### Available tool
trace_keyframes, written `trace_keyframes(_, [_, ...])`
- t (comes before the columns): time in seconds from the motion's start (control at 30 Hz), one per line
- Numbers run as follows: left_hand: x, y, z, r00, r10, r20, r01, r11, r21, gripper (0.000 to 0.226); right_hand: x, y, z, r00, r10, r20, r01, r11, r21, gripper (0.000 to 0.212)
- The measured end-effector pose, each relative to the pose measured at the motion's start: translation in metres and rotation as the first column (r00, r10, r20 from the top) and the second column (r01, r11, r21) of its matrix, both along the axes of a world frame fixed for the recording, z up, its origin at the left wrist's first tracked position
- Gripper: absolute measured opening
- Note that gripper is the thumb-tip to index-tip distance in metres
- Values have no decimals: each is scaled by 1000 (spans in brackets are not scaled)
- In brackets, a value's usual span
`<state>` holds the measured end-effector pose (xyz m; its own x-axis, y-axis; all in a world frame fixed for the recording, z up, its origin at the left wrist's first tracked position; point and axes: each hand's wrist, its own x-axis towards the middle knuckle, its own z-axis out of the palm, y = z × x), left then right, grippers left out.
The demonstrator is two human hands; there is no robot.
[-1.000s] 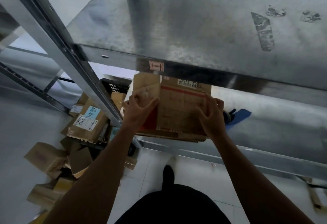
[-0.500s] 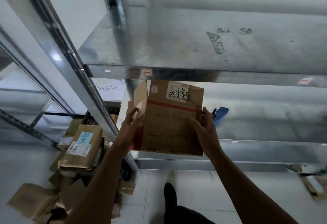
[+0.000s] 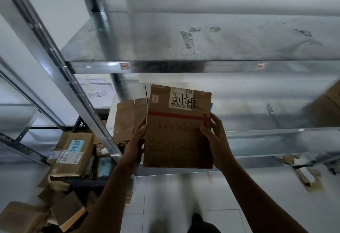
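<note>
A brown cardboard box (image 3: 174, 137) with a red tape stripe and a white label bearing black handwriting is held upright in front of a metal shelf rack. My left hand (image 3: 137, 144) grips its left edge, fingers curled round the side. My right hand (image 3: 214, 137) grips its right edge, thumb on the front face. The box hangs in the air just before the lower shelf (image 3: 276, 140), not resting on it. A flattened cardboard piece (image 3: 127, 120) stands behind the box on the left.
A bare galvanised upper shelf (image 3: 202, 37) is above. A slanted metal upright (image 3: 60, 78) runs down the left. A black crate (image 3: 81, 128) and several cardboard parcels (image 3: 73, 151) pile on the floor at the left. Another box edge (image 3: 331, 100) shows at far right.
Both hands have lifted the box and turned it upright, so its labelled face now points at me. My view has tilted upward along the shelves.
</note>
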<state>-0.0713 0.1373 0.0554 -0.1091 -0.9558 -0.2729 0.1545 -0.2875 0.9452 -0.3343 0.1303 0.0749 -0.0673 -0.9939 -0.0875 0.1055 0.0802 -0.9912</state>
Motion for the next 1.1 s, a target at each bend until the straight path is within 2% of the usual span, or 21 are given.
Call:
trace_keyframes(0.1, [-30, -1, -1, 1000, -21, -4, 21, 999, -47, 74, -34, 9, -2, 999, -4, 43, 4, 1000, 0, 49])
trace_keyframes(0.27, [-104, -5, 10, 996, 6, 84, 0, 998, -64, 79, -108, 20, 0, 996, -31, 86, 30, 1000, 4, 62])
trace_keyframes(0.37, [-166, -12, 23, 993, -70, 98, 80, 992, -95, 63, -168, 18, 10, 987, -20, 158, 20, 1000, -2, 61])
trace_keyframes(0.53, [-268, -27, 24, 995, -79, 57, 84, 993, -84, 62, -269, 11, 22, 976, -10, 217, 19, 999, -41, 58])
trace_keyframes(0.73, [-364, -43, 28, 996, -59, 63, 65, 993, -94, 56, -352, -5, 19, 996, -57, 71, 63, 994, -93, 43])
trace_keyframes(0.83, [-392, -61, 25, 998, -4, 67, 9, 998, -69, 43, -384, -20, 11, 998, -62, -28, 58, 989, -133, 48])
trace_keyframes(0.9, [-406, -75, 22, 998, 4, 59, -1, 999, -52, 38, -399, -31, 5, 993, -64, -103, 49, 988, -145, 61])
trace_keyframes(1.0, [-424, -97, 19, 999, 25, 46, -23, 999, -46, 54, -414, -47, -3, 978, -67, -200, 26, 979, -203, 69])
trace_keyframes(1.1, [-436, -117, 17, 999, 0, 36, 4, 995, -102, 86, -419, -67, -7, 965, -47, -258, -15, 973, -232, 63])
